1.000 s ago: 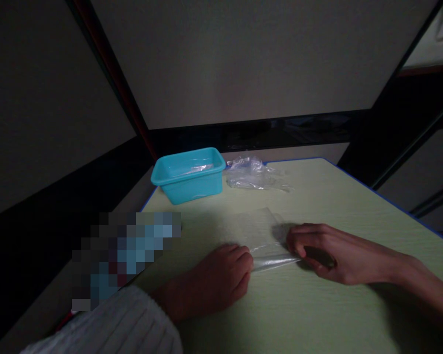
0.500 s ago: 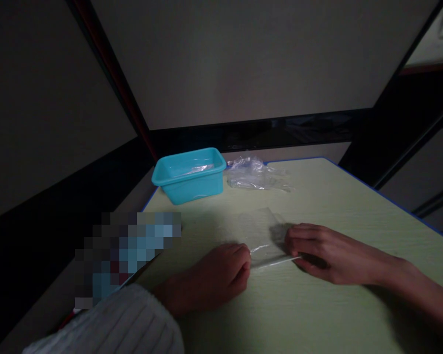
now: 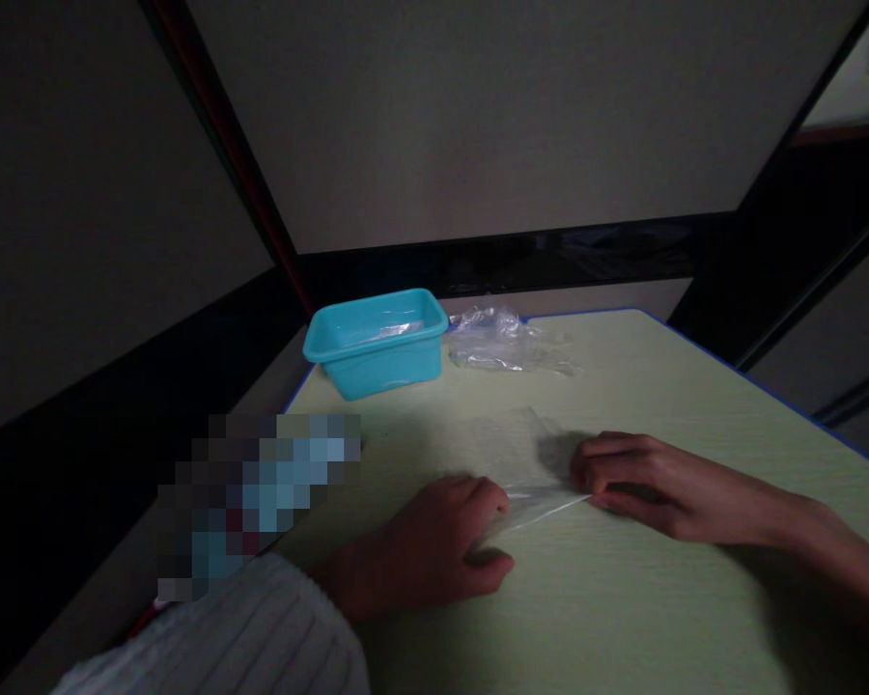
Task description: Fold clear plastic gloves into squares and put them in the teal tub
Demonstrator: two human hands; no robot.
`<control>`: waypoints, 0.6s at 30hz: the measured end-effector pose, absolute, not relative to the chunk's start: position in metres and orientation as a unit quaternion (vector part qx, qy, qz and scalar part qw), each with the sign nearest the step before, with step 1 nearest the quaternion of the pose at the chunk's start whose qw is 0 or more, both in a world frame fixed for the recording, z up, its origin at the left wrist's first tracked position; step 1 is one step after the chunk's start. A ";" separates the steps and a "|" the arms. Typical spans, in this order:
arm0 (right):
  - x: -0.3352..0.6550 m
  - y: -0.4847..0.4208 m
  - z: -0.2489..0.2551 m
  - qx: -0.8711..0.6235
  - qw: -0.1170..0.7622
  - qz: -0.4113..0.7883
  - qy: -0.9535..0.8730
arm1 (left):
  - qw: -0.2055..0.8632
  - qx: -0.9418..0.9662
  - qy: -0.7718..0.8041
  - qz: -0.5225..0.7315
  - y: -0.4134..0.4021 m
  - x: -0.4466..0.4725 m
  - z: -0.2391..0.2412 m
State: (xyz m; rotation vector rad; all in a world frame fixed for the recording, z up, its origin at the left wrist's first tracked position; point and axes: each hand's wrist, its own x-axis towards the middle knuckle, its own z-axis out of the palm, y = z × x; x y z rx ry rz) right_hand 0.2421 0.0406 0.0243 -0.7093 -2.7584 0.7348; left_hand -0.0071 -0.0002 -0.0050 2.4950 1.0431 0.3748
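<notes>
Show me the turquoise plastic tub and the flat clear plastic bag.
turquoise plastic tub (image 3: pixel 383 372): head view, front wall.
flat clear plastic bag (image 3: pixel 511 449): head view, far flat part.

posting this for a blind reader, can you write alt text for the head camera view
A person's left hand and right hand pinch the near edge of a flat clear plastic bag lying on a pale green table. Behind it stand a turquoise tub and, to its right, a crumpled heap of clear plastic, in dim light.
</notes>
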 end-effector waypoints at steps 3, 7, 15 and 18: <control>0.241 0.040 0.026 -0.238 0.130 0.230 -0.935 | 0.186 0.895 0.377 0.151 -0.001 -0.006 -0.008; 0.241 0.039 0.025 -0.226 0.188 0.209 -0.933 | 0.167 0.893 0.385 0.164 -0.002 -0.005 -0.011; 0.240 0.038 0.021 -0.218 0.240 0.210 -0.922 | 0.076 0.908 0.364 0.190 -0.003 -0.004 -0.016; 0.240 0.038 0.023 -0.226 0.264 0.204 -0.915 | 0.028 0.904 0.369 0.216 -0.004 -0.004 -0.017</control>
